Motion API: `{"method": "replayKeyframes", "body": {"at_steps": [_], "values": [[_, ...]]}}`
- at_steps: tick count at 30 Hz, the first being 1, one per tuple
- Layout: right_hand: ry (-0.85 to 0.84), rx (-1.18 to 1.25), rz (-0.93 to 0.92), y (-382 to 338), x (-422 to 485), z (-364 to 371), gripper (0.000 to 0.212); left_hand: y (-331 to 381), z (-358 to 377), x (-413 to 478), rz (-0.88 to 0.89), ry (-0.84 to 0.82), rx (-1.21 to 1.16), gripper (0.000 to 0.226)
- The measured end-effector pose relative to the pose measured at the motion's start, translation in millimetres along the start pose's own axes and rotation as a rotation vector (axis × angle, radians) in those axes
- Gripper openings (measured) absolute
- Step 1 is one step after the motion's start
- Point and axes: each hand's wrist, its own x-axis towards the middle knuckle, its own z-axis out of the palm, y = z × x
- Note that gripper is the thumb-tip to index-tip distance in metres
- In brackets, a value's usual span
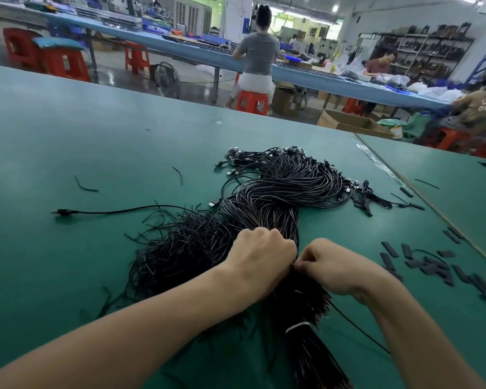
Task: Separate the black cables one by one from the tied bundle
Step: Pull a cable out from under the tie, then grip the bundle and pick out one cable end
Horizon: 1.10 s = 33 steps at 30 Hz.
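Tied bundle of black cables lies mid-worktop, with a white tie round its near end. Left hand: fingers curled round the bundle above the tie. Right hand: close beside the left, fingertips pinching what looks like a single cable; grip partly hidden. Loose cables heaped left of the bundle. Small black pieces scattered at right.

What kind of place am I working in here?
Most likely a cable-assembly workshop: a long green worktable, a big bundle of black cables on it, other workers seated on red stools at a blue bench.
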Motion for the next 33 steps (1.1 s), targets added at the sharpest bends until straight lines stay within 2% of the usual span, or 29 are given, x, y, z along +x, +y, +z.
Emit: {"method": "replayKeyframes", "body": {"at_steps": [4, 7, 12, 15, 17, 19, 20, 23, 25, 28, 30, 33], "values": [[-0.012, 0.034, -0.015, -9, -4, 6, 0.027, 6, 6, -5, 0.093, -0.009, 0.106, 0.012], [-0.047, 0.180, -0.081, -3, -14, 7, 0.017, -5, 12, -6, 0.041, 0.047, 0.122, 0.010], [-0.203, 0.711, -0.226, 53, -39, 10, 0.012, -16, 18, -2, -0.087, 0.034, -0.161, 0.010], [-0.238, 0.997, -0.261, 113, -56, 11, 0.025, -25, 19, -1, -0.116, 0.012, -0.291, 0.005], [-0.153, 1.039, -0.175, 155, -72, 5, 0.039, -34, 17, 1, -0.158, -0.004, -0.379, 0.005], [-0.027, 0.925, 0.017, 186, -82, -2, 0.054, -35, 15, 5, -0.182, -0.031, -0.447, 0.007], [0.028, 0.802, 0.098, 192, -83, -6, 0.052, -33, 16, 6, -0.187, -0.048, -0.469, 0.008], [0.115, 0.159, 0.195, 165, -68, -18, 0.014, -29, 22, 8, -0.240, -0.067, -0.568, 0.010], [0.197, -0.110, 0.185, 127, -54, -20, 0.016, -30, 22, 10, -0.256, -0.085, -0.634, 0.011], [0.242, -0.369, 0.092, 48, -39, -11, 0.028, -34, 20, 10, -0.230, -0.102, -0.661, 0.012], [0.312, -0.446, 0.008, 10, -29, 2, 0.032, -35, 19, 10, -0.215, -0.099, -0.671, 0.012], [0.468, -0.479, -0.038, -21, -16, 14, 0.024, -36, 18, 9, -0.203, -0.092, -0.694, 0.014]]}}
